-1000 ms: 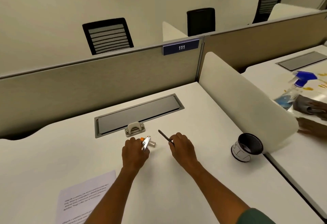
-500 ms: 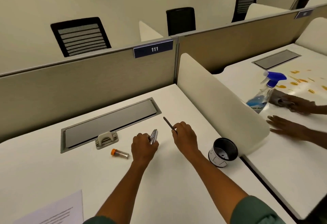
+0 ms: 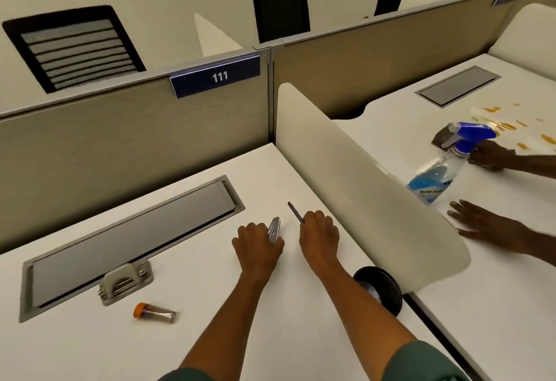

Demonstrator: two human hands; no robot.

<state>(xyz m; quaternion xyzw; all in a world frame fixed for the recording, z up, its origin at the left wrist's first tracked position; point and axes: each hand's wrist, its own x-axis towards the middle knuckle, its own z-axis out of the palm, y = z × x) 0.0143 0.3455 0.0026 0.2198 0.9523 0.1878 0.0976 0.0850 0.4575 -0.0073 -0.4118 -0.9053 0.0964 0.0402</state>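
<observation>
1. The left hand (image 3: pixel 258 245) hangs low over the white desk (image 3: pixel 168 347), about mid-desk. Its fingers are curled around a small silvery metal folding tool (image 3: pixel 274 229), whose far end pokes out past the knuckles.
2. The right hand (image 3: pixel 319 236) is just beside it, to the right. Its fingers are closed in a fist-like pinch on a thin dark stick (image 3: pixel 295 212), probably a pen or pencil. The tip points far-left, clear of the desk.
3. The two hands are close together but not touching.
4. Not yet picked up: a clear vial with an orange cap (image 3: pixel 154 312) lies on its side, near-left. A grey metal hole punch (image 3: pixel 126 281) sits just beyond it, against the near edge of the grey cable-tray lid (image 3: pixel 132 236).
5. A black round cup (image 3: pixel 379 292) stands near-right by the white curved divider (image 3: pixel 361 188), partly hidden by the right forearm.
6. Judgement: this looks like a desk tidy-up, roughly half done. Two items are in hand and two are loose, and the cup is the likely destination. Nothing has been dropped in it as far as can be seen.
</observation>
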